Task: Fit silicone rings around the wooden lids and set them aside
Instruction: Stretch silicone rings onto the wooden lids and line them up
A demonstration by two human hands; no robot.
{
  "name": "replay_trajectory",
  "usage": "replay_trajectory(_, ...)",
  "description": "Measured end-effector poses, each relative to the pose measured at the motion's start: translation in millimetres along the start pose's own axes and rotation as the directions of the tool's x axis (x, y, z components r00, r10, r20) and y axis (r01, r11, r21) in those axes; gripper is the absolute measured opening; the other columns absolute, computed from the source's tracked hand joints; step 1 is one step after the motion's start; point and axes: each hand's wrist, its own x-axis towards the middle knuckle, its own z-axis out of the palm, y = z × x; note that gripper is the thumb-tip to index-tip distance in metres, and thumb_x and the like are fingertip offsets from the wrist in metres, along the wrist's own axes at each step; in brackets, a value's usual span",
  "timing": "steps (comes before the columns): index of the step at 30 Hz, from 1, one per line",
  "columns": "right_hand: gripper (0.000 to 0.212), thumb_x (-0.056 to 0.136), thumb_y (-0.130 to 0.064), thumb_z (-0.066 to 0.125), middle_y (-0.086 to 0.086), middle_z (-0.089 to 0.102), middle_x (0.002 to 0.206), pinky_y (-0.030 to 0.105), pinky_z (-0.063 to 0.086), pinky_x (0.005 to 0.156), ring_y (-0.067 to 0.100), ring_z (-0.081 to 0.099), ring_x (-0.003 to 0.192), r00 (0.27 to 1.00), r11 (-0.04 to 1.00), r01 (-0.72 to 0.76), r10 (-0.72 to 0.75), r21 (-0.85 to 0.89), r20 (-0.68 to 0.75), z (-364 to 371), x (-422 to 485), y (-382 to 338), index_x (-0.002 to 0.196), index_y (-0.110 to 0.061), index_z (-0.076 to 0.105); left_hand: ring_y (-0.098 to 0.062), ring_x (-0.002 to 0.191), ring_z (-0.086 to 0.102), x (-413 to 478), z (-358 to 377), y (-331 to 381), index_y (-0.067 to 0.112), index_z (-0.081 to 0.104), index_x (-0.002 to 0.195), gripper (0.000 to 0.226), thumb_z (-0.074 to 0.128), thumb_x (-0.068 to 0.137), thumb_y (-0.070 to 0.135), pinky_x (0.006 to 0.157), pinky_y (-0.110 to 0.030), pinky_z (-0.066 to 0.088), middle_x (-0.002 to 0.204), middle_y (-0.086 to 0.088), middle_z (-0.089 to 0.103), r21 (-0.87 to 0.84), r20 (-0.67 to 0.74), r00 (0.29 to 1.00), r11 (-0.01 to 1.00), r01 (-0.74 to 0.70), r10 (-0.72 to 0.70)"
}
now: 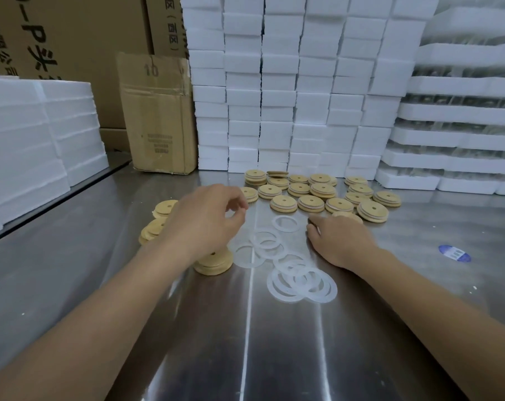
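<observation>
Several translucent white silicone rings lie overlapping on the steel table, and one single ring lies apart between my hands. Wooden lids with centre holes are spread and stacked at the back, many showing a pale band round the edge. More lids sit at the left, and a short stack lies under my left wrist. My left hand hovers with loosely curled fingers, holding nothing. My right hand rests on the table, fingertips bent down near the single ring, partly hiding a lid.
Tall stacks of white foam blocks wall off the back, with foam trays at the right and more foam at the left. A cardboard box stands at the back left. A blue sticker is on the table.
</observation>
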Motion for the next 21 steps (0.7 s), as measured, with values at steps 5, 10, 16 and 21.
replay_trajectory(5, 0.038, 0.109, -0.041, 0.034, 0.003, 0.064, 0.103, 0.036, 0.042, 0.065, 0.027, 0.063, 0.089, 0.999, 0.999, 0.011, -0.009, 0.052, -0.042, -1, -24, -1, 0.125, -0.026, 0.065, -0.012, 0.101, 0.066, 12, -26, -27, 0.043, 0.071, 0.106, 0.010, 0.064, 0.099, 0.047, 0.083, -0.037, 0.057, 0.107, 0.020, 0.068, 0.181, 0.115, 0.981, 0.974, 0.135, -0.157)
replay_trajectory(10, 0.036, 0.107, -0.042, 0.042, 0.001, 0.073, 0.111, 0.038, 0.055, 0.075, 0.026, 0.068, 0.098, 0.998, 0.993, 0.034, -0.028, 0.114, -0.057, -8, -37, 1, 0.132, -0.033, 0.066, -0.009, 0.102, 0.065, 24, -49, -58, 0.045, 0.069, 0.101, 0.008, 0.073, 0.096, 0.050, 0.091, -0.041, 0.057, 0.106, 0.020, 0.069, 0.063, 0.145, 0.950, 0.961, 0.269, -0.276)
replay_trajectory(16, 0.038, 0.107, -0.046, 0.041, -0.001, 0.073, 0.107, 0.041, 0.057, 0.078, 0.026, 0.068, 0.099, 0.999, 0.991, 0.039, -0.036, 0.128, -0.026, -13, -37, 2, 0.137, -0.038, 0.062, -0.021, 0.113, 0.061, 28, -51, -80, 0.039, 0.069, 0.117, 0.036, 0.083, 0.086, 0.050, 0.092, -0.041, 0.053, 0.120, 0.006, 0.065, 0.133, 0.069, 0.916, 0.914, 0.384, -0.395)
replay_trajectory(21, 0.039, 0.107, -0.046, 0.041, -0.001, 0.074, 0.109, 0.043, 0.058, 0.082, 0.026, 0.068, 0.102, 0.999, 0.992, 0.037, -0.036, 0.124, -0.016, -14, -38, 1, 0.140, -0.037, 0.061, -0.029, 0.131, 0.058, 28, -53, -89, 0.035, 0.070, 0.123, 0.051, 0.088, 0.080, 0.056, 0.107, -0.046, 0.050, 0.146, -0.006, 0.060, 0.259, 0.202, 0.860, 0.872, 0.415, -0.469)
